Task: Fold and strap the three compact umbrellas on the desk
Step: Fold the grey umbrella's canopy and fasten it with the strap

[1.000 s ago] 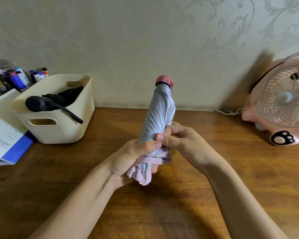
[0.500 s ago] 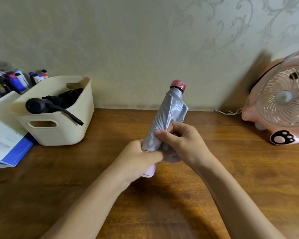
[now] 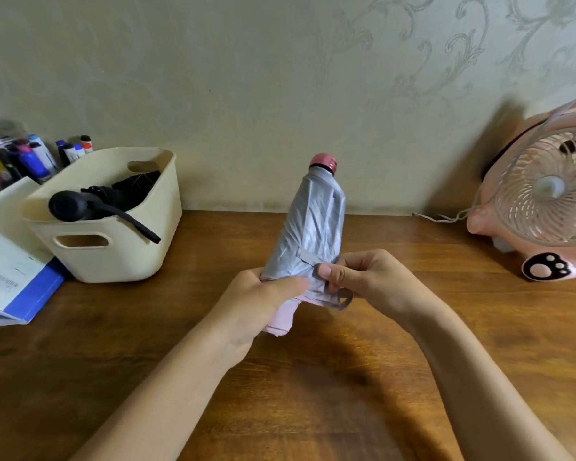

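Observation:
A silver compact umbrella (image 3: 310, 227) with a pink cap and a pink lower end stands tilted above the middle of the wooden desk (image 3: 363, 377), its canopy gathered in folds. My left hand (image 3: 263, 301) grips its lower part from the left. My right hand (image 3: 356, 277) pinches the umbrella's grey strap (image 3: 316, 264) against the canopy, and the strap's loose end hangs below the fingers. A black folded umbrella (image 3: 97, 202) lies in the cream basket (image 3: 113, 257) at the left, with its strap hanging over the rim.
A pink desk fan (image 3: 546, 201) with a paw print stands at the right, its white cable trailing along the wall. Markers (image 3: 30, 158) in a clear jar stand behind the basket. A blue-edged booklet (image 3: 10, 281) lies at the left edge.
The umbrella has tilted to the right and turned in my hands. My right hand has drawn the strap across the canopy, and my left hand has slid a little lower.

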